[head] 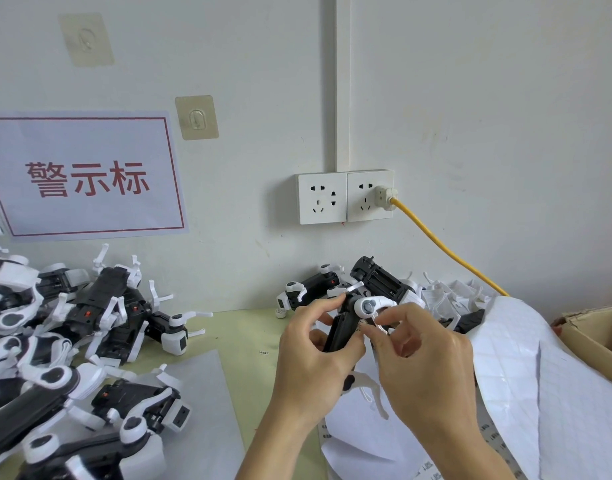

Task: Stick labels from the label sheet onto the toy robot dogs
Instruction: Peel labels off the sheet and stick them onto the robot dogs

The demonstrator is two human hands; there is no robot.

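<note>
Toy robot dog in hand: a black-and-white toy robot dog [344,327] is held up above the tabletop [242,330], in the middle of the scene, between your two hands.
Left hand: your left hand [308,358] is curled round the dog's black body from the left, with the thumb and forefinger reaching up toward its white leg joint.
Right hand: your right hand [422,355] has its thumb and forefinger pinched together against the right side of the dog's body, just below the round white joint; something small sits at the fingertips, but you cannot tell from here whether it is a label.
Label sheets: white label sheets [526,368] with a faint grid lie curled on the right, partly under your right forearm, with more sheet spread below your wrists.
Left pile: a heap of toy robot dogs [72,341] covers the left side of the tabletop, from near to far, lying on their sides and backs.
Far pile: more dogs [374,282] lie against the wall just behind the one you hold.
Paper: a white sheet [204,393] lies on the tabletop, partly under the left pile.
Wall: a double socket [344,197] with a yellow cable [446,251] plugged into its right half, and a red-bordered sign [86,176] to the left.
Box: a cardboard box [595,337] stands at the right edge.
</note>
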